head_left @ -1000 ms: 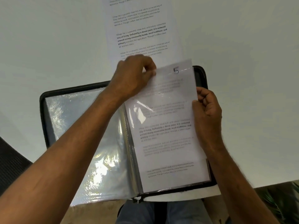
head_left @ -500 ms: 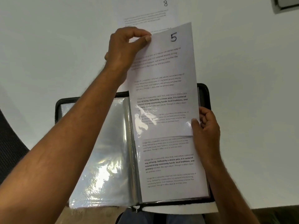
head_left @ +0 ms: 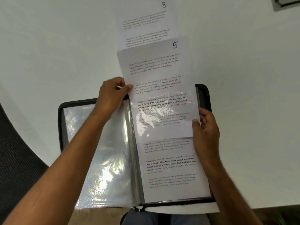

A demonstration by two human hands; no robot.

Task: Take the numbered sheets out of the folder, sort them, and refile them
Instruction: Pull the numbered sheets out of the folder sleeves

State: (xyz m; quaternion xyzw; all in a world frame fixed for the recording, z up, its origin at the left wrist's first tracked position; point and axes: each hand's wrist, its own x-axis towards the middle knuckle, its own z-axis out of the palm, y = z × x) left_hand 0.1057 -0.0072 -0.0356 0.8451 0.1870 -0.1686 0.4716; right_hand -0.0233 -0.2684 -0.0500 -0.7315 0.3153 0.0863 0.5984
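A black zip folder (head_left: 203, 95) lies open on the white table, its clear sleeves (head_left: 103, 151) spread to the left. Sheet 5 (head_left: 155, 69) sticks about halfway out of the top of the right-hand sleeve. My left hand (head_left: 112, 95) pinches the sheet's left edge just above the folder. My right hand (head_left: 205, 127) grips the right edge of that sleeve, thumb over the sheet's lower corner. Another printed sheet (head_left: 172, 168) shows in the sleeve below it. Sheet 8 (head_left: 146, 21) lies flat on the table beyond, partly under sheet 5.
The white table (head_left: 56, 46) runs out wide to the left and right of the folder. A dark chair (head_left: 17, 159) stands at the lower left. A grey framed object (head_left: 285, 2) sits at the top right corner. My lap is below the table's near edge.
Sheet 5 slid up out of the sleeve. My left hand then left its top corner and took the left edge lower down; the sheet's top dropped back. My right hand stayed put.
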